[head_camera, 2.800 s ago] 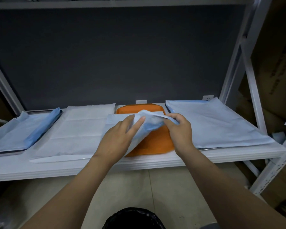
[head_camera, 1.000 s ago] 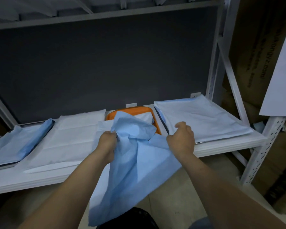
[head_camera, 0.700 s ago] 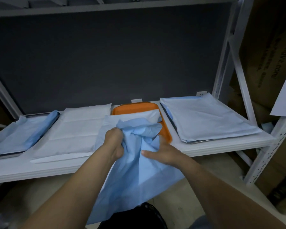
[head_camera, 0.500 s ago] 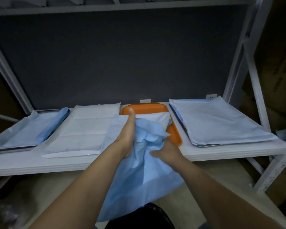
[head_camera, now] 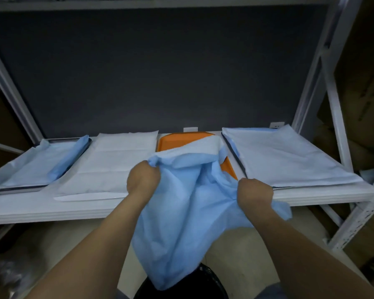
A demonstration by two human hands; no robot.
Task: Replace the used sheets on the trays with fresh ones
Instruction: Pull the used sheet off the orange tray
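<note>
A crumpled blue sheet [head_camera: 181, 212] hangs off the front of the white shelf [head_camera: 41, 208], its upper end still lying on the orange tray [head_camera: 166, 140]. My left hand [head_camera: 143, 180] grips its left upper edge in a fist. My right hand [head_camera: 254, 194] grips its right side, also in a fist, just in front of the shelf edge. The sheet's lower end dangles over a black bin [head_camera: 205, 283] on the floor.
A stack of white sheets [head_camera: 108, 160] lies left of the orange tray. A metal tray covered by a pale blue sheet [head_camera: 289, 160] sits at the right, another [head_camera: 30, 167] at the far left. White rack posts [head_camera: 333, 87] stand at the right.
The sheet has been pulled off the orange tray toward me. In the last half second my hands moved apart, the right one to the right, spreading the sheet; my left hand closed into a fist.
</note>
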